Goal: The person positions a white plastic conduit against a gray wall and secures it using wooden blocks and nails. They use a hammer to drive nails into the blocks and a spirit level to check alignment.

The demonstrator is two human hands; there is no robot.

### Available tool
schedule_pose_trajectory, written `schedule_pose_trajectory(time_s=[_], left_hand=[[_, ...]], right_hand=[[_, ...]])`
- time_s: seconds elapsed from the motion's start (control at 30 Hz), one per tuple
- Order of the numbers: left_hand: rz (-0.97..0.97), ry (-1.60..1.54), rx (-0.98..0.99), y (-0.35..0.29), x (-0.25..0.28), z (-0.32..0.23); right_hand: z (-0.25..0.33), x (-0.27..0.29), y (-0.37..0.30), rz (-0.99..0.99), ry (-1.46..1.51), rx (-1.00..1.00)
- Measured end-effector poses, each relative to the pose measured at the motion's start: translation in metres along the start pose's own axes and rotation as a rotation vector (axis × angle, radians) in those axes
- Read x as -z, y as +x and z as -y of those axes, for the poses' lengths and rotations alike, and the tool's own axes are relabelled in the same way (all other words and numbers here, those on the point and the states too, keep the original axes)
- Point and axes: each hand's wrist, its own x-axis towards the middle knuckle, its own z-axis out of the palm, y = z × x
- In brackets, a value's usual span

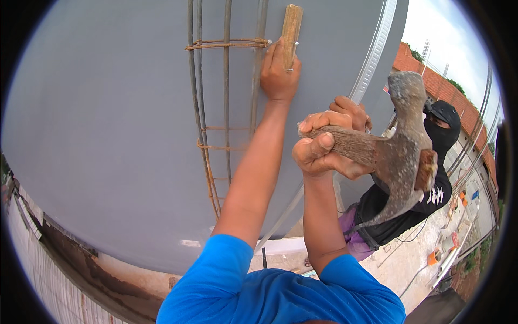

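Observation:
My left hand (pixel 279 70) is raised high and pinches a short wooden stick (pixel 291 33) with a nail through it against a grey panel (pixel 108 119), right beside a rusty rebar cage (pixel 226 97). Lower and to the right, my right hand (pixel 324 148) is closed around the handle of a worn claw hammer (pixel 402 146). The hammer's head points up and its claws point down. The hammer is held back from the panel, apart from the stick.
Another person in black clothing and a dark face covering (pixel 431 183) stands below at the right, with one hand (pixel 353 110) near the panel's ribbed metal edge (pixel 375 48). Far below lie a concrete yard, orange buckets (pixel 434 256) and red-tiled roofs (pixel 442 81).

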Motion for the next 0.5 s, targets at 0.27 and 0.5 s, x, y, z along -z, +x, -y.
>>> schedule_pose_trajectory(time_s=[0.27,0.5], left_hand=[[0.012,0.002,0.03,0.0,0.005,0.005],[0.096,-0.099,0.128,0.004,0.001,-0.001]], right_hand=[[0.016,-0.033,-0.009,-0.377,0.274,-0.139],[0.0,-0.063,-0.021,0.192,0.153,-0.55]])
